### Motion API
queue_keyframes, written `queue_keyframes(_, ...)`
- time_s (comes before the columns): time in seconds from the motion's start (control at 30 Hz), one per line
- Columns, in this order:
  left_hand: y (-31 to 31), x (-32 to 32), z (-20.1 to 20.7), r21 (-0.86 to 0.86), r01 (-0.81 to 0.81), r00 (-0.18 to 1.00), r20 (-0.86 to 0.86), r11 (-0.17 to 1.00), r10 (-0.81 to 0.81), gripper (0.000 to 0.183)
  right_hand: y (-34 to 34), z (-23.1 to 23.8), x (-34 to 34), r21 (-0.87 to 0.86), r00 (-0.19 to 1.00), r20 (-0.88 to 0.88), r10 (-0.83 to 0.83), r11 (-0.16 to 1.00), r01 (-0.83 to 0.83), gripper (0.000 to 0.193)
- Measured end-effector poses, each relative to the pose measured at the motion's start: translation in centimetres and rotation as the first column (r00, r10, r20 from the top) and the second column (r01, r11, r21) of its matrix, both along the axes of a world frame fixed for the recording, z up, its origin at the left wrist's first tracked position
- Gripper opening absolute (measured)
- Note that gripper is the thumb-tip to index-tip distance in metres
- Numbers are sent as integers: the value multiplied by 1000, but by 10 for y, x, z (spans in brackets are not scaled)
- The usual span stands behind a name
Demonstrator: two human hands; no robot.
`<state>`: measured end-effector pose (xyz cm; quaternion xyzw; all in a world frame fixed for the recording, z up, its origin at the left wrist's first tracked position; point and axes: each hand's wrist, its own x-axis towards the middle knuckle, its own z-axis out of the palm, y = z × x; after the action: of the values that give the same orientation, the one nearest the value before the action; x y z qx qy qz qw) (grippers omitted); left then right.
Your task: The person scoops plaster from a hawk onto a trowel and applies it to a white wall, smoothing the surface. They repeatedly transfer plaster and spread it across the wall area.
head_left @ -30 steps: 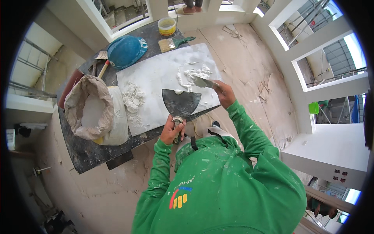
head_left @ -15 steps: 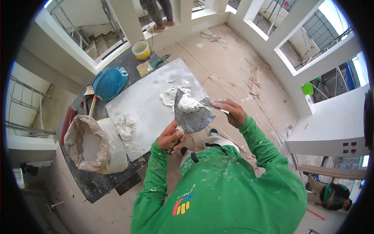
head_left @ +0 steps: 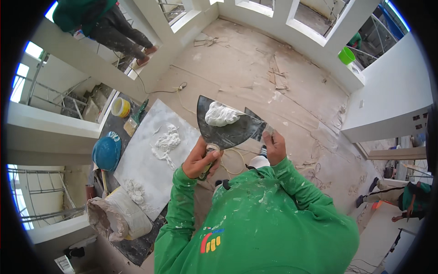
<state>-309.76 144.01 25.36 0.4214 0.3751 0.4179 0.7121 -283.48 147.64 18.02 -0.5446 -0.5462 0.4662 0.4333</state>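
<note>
White paste (head_left: 221,114) is carried beyond the left hand (head_left: 200,160) on the wide knife (head_left: 221,136) gripped there; a scraper (head_left: 250,112) is held by the right hand (head_left: 275,149).

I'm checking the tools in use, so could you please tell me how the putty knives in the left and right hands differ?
The left-hand putty knife shows a broad, fan-shaped blade; the right-hand putty knife shows far less blade.
The left-hand putty knife carries a mound of white paste; the right-hand putty knife shows no such mound.
Both have dark, greyish blades.
</note>
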Motion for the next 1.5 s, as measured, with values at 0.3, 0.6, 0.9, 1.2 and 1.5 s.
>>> queue_keyframes(0.3,159,173,-8,838,187,651,-497,513,574,57,127,90,139,-523,477,-803,-357,806,-278,19)
queue_keyframes(0.6,314,279,-58,885,358,782,-458,298,422,66,219,132,285,-398,509,-824,-249,894,-207,23)
queue_keyframes(0.9,450,394,-62,-251,237,853,517,939,-78,41,402,129,374,73,548,-784,-292,833,548,36)
queue_keyframes(1.2,718,510,-1,-77,844,359,817,531,-452,51,610,136,466,697,889,345,-300,716,-30,51)
queue_keyframes(1.5,915,592,-15,-101,821,469,681,562,-562,59,797,110,548,729,942,67,-330,661,180,39)
